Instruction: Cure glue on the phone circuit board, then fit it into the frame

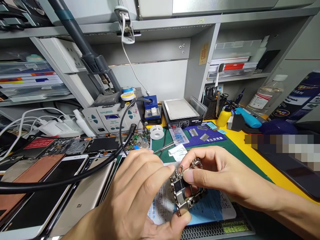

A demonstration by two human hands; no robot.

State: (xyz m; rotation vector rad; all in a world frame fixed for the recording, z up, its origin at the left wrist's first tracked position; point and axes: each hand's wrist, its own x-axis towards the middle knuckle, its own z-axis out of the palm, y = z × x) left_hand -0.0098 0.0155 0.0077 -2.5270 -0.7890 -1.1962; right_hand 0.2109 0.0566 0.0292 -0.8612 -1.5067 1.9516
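A phone circuit board (180, 196) with metal shields and a cut-out is held tilted between both hands, above a blue-and-white printed packet (210, 208). My left hand (140, 193) is closed along its left side, the thumb at the lower corner and the forefinger at the upper left. My right hand (220, 170) pinches the upper right part between thumb and forefinger. Behind my left fingers, metal tweezers (168, 146) point to the upper right; their rear end is hidden. A small white paper piece (178, 152) is just beyond the board.
Several phones (80, 196) lie at left, crossed by a thick black hose (75, 185). A hot-air station (112, 116), solder spool (157, 132) and heating plate (181, 110) stand behind. At right are a yellow bottle (223, 116) and a dark phone (287, 166).
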